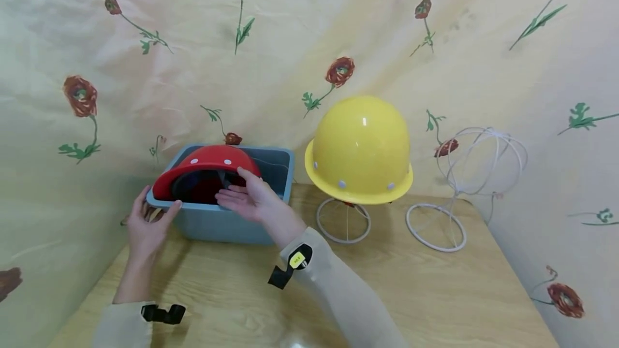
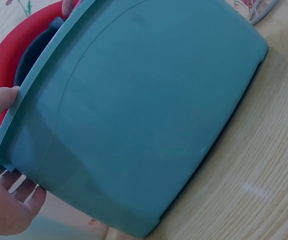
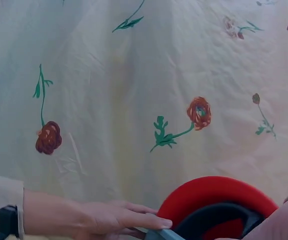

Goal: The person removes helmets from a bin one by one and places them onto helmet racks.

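Note:
A red hard hat (image 1: 213,157) sits tilted inside a blue-grey plastic bin (image 1: 217,227), its dark inner band facing me. My left hand (image 1: 149,232) grips the bin's front left corner. In the left wrist view that thumb lies over the rim of the bin (image 2: 144,115), with the fingers against the side wall. Across the hat's open underside reaches my right hand (image 1: 258,197), thumb up at the brim and fingers extended, palm partly turned up. The right wrist view shows the hat's red brim (image 3: 199,187) between both hands.
Right of the bin, a yellow hard hat (image 1: 362,144) rests on a white wire stand (image 1: 348,241). A bare wire stand (image 1: 493,132) with a globe-shaped top is farther right. Behind the wooden table (image 1: 435,299) hangs a flowered cloth (image 1: 280,26).

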`<state>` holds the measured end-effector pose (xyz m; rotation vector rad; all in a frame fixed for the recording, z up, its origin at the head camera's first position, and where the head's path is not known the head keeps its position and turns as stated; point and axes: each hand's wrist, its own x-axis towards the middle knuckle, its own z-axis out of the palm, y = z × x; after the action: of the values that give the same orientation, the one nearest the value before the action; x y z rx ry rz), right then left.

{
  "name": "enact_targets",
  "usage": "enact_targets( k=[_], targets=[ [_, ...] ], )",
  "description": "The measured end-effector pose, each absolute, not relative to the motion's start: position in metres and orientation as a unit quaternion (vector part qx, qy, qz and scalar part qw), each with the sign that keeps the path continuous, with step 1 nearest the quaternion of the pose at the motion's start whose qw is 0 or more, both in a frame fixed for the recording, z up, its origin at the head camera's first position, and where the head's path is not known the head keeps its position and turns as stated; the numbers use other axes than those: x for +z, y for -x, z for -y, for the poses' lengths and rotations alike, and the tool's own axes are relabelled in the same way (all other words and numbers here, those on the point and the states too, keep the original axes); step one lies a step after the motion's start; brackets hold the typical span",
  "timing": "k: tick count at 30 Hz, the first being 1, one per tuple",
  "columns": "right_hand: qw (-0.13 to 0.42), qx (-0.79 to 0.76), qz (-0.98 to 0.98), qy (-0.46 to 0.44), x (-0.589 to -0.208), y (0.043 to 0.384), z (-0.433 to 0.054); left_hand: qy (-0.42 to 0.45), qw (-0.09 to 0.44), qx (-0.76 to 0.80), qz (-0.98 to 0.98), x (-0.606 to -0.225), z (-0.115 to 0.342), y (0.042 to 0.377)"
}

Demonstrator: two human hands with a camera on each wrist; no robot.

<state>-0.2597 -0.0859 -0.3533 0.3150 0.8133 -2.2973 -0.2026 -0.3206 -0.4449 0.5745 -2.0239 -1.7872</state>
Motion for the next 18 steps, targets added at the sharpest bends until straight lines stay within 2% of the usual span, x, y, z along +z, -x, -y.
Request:
enact_targets(
  k=[6, 12, 18],
  targets=[
    [0.302, -0.903, -0.276, -0.135, -0.347, 0.258, 0.113, -0.198, 0.197, -0.645, 0.711, -0.446, 0.318, 0.207],
    [0.24, -0.918, -0.285, -0.139, -0.33, 0.241, 0.138, -0.194, 0.205, -0.651, 0.704, -0.445, 0.318, 0.211],
    [0.261, -0.909, -0.298, -0.128, -0.329, 0.232, 0.161, -0.195, 0.211, -0.655, 0.699, -0.447, 0.321, 0.209]
  ],
)
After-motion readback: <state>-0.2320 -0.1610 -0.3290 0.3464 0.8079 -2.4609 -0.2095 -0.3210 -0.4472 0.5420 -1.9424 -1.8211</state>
